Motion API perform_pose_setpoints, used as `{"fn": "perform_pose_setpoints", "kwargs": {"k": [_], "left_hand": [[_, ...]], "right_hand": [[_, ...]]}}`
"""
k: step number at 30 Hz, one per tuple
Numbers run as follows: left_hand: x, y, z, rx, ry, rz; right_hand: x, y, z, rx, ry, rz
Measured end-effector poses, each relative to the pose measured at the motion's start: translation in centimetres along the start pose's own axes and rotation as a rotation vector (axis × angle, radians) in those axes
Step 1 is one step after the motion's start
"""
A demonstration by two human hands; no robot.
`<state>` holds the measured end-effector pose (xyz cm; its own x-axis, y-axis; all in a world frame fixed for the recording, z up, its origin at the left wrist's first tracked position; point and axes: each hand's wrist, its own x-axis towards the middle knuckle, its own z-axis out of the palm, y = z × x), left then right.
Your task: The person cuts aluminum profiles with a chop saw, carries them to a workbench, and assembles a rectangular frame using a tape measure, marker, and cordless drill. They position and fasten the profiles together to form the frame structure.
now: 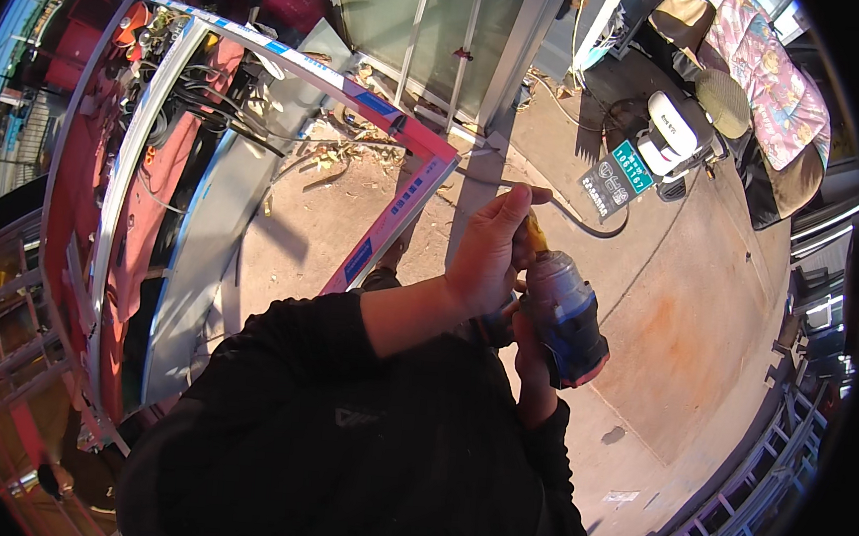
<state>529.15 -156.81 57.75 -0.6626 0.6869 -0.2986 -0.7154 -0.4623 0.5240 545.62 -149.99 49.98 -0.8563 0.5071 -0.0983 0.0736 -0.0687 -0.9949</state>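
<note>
A cordless drill, dark blue with a grey front end, is held in front of my body, its nose angled away from me. My right hand is wrapped round its handle, partly hidden behind the tool's body. The fingers of my left hand are closed at the drill's nose, pinching a yellowish piece there; whether this is a bit or part of the chuck I cannot tell. Just left of my left hand is the corner of a metal frame covered in red, white and blue protective film.
A workbench-like rack with cables and tools lies to the left. An electric scooter with a white panel and a flowered cover stands at the far right. Glass panels lean at the back. A ladder lies at lower right.
</note>
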Motion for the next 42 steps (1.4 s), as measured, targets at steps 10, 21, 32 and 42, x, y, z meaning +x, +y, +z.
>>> {"fn": "perform_pose_setpoints", "kwargs": {"k": [10, 21, 32, 42], "left_hand": [[1.7, 3.6, -3.6, 0.049, -0.147, -0.140], [2.2, 6.4, -4.2, 0.039, -0.159, -0.059], [1.2, 5.7, -3.7, -0.067, -0.046, -0.192], [0.9, 6.0, -3.4, -0.064, -0.071, -0.152]], "right_hand": [[0.8, -1.1, 3.3, 0.070, 0.088, 0.046], [1.4, -1.3, 4.6, 0.114, 0.076, 0.061], [1.1, -1.4, 4.9, -0.076, 0.076, 0.051], [0.8, 0.0, 4.5, -0.332, 0.117, -0.079]]}}
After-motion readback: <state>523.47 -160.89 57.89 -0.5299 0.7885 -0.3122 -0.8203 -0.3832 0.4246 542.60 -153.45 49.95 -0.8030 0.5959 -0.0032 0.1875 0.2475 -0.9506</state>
